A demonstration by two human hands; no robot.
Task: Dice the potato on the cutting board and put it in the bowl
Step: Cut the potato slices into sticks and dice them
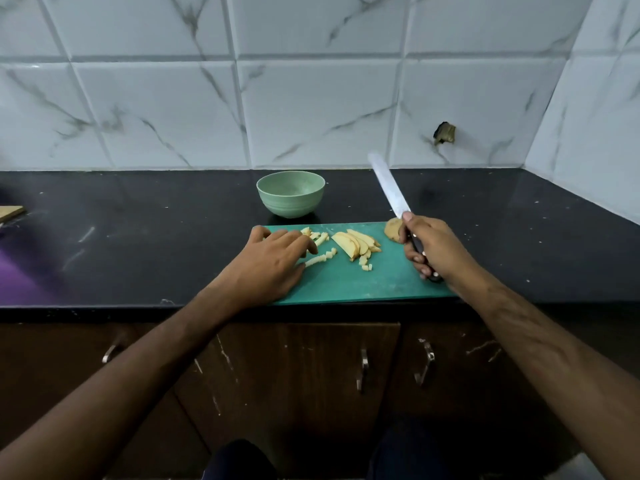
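Potato slices (356,244) and dice (320,259) lie on the green cutting board (381,282). Right hand (429,245) grasps the knife (389,187), blade raised. Left hand (273,259) rests flat, fingers relaxed, apparently touching dice. Bowl (291,194) stands behind the board.

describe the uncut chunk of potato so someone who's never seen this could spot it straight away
Start at the green plastic cutting board on the black stone counter and go to its far right corner. The rounded, brown-skinned potato chunk sits there, beside the right hand holding the long steel knife. Unlike the pale yellow slices, it is whole and skin-covered.
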